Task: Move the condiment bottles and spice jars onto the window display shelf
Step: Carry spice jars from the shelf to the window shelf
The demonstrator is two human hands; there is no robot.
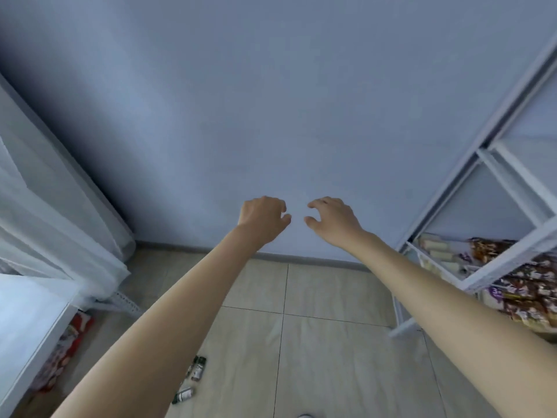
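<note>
Two empty hands (301, 218) mid-air

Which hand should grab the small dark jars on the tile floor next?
Left, probably. The small dark-capped jars lie on the beige tiles beside the left forearm; the empty left hand is on their side, while the empty right hand would have to cross over.

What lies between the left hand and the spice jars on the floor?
Only the person's left forearm and bare floor tiles lie between the empty left hand and the spice jars, in the head view.
</note>
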